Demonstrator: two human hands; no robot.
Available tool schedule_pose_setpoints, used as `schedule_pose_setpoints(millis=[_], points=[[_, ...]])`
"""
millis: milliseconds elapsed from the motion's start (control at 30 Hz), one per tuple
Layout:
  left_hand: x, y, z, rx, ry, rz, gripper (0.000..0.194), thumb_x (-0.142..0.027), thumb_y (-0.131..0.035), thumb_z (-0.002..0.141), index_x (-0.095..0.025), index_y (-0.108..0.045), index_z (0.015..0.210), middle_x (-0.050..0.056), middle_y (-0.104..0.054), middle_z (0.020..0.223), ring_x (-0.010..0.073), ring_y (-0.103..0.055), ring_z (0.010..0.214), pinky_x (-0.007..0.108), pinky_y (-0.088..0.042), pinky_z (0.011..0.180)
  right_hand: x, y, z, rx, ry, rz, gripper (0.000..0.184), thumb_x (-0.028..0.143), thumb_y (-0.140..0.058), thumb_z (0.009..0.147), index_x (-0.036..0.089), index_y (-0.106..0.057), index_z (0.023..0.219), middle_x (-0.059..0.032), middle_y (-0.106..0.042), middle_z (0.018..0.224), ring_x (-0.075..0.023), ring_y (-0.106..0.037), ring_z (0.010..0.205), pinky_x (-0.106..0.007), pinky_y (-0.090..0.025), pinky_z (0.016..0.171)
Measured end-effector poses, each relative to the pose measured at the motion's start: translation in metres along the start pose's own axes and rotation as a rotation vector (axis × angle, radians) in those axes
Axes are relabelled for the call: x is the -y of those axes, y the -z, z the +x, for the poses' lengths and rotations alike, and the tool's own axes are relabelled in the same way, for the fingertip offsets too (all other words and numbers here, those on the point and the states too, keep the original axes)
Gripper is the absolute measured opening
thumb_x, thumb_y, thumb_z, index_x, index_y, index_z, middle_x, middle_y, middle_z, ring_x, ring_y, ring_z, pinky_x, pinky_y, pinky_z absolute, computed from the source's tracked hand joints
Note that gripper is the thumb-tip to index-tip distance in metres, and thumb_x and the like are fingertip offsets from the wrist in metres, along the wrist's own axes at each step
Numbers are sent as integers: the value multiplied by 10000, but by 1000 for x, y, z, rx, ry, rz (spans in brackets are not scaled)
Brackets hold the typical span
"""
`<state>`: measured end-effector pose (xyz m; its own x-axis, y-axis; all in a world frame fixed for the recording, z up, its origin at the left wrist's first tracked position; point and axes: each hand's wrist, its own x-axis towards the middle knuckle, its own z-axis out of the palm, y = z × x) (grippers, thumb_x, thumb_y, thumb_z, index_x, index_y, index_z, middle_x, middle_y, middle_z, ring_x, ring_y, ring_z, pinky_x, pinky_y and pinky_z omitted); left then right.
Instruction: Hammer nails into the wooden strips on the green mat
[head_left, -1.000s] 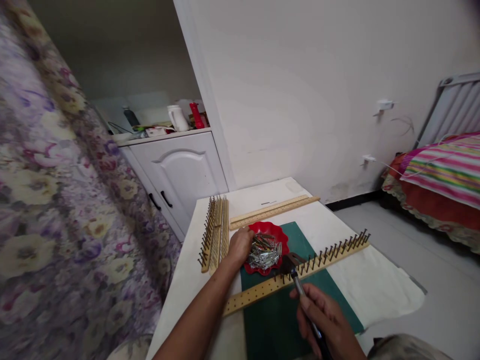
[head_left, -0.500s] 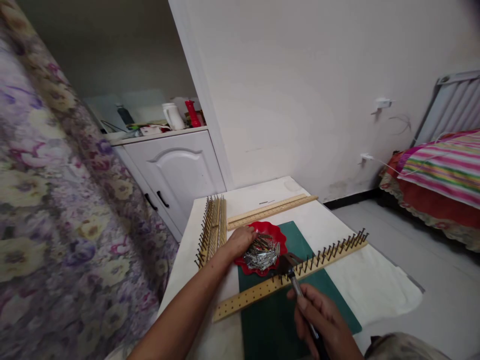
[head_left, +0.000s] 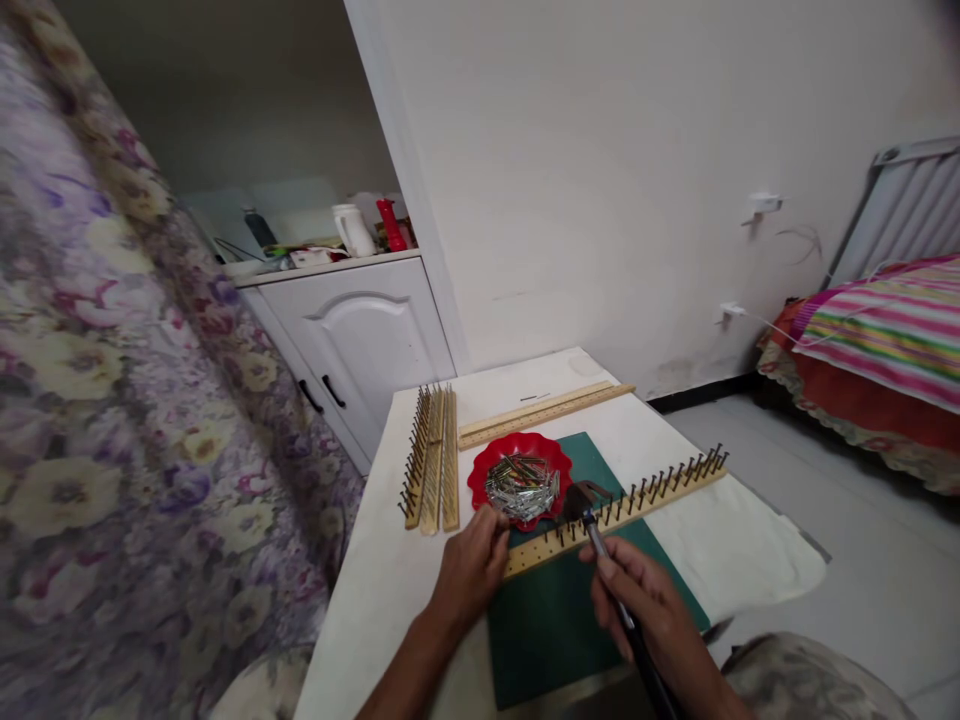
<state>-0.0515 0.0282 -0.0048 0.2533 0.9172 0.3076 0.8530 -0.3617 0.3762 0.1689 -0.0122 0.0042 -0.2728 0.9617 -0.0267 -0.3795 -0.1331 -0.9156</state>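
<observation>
My right hand (head_left: pixel 649 590) is wrapped round the handle of a claw hammer (head_left: pixel 598 535), whose dark head is over a wooden strip (head_left: pixel 651 500). Rows of dark nails (head_left: pixel 675 475) stand up from the strip's right part, while its left part shows bare holes. Over the left end of that strip is my left hand (head_left: pixel 476 555), fingers closed; what they hold, if anything, is hidden. Just beyond it, a red scalloped dish (head_left: pixel 480 470) holds many loose silver and brassy nails (head_left: pixel 521 490). Under the strip and dish lies a green mat (head_left: pixel 551 630).
At the table's left are several wooden strips (head_left: pixel 430 470) with upright nails. Holed strips (head_left: pixel 547 412) lie along the back, with loose nails (head_left: pixel 534 398) behind. Around the white table (head_left: pixel 375 580) are a floral curtain (head_left: pixel 150 450), a white cabinet (head_left: pixel 375 340) and a bed (head_left: pixel 885 340).
My left hand has moved from the dish's left edge toward me, to the left end of the nailed strip. My right hand still holds the hammer in nearly the same place.
</observation>
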Motion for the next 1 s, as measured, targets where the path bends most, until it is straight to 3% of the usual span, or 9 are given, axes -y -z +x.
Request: schedule_pose_setpoints(millis=[133, 300, 1000], points=[[-15, -20, -20, 25, 71, -41, 143, -224, -339, 872, -222, -482, 865, -1, -542, 811, 132, -541, 730, 233, -413, 656, -1, 2, -1, -1, 0, -7, 299, 441, -517, 832, 159, -491, 928, 65, -529, 489, -28, -344, 281, -132, -205, 297], [-24, -31, -21, 10, 82, -15, 170, -220, -356, 865, -221, -525, 868, 16, -544, 841, 131, -552, 732, 222, -431, 653, 0, 2, -1, 2, -7, -10, 308, 453, -523, 824, 157, -497, 907, 68, -522, 481, -32, -349, 281, -133, -229, 295], [-25, -36, -7, 60, 15, 33, 168, -152, -395, 831, -192, -556, 806, 22, -531, 799, 128, -547, 697, 223, -428, 628, 1, 1, -3, 6, -19, 12, 286, 422, -520, 836, 155, -497, 938, 75, -518, 477, -19, -350, 279, -120, -219, 295]])
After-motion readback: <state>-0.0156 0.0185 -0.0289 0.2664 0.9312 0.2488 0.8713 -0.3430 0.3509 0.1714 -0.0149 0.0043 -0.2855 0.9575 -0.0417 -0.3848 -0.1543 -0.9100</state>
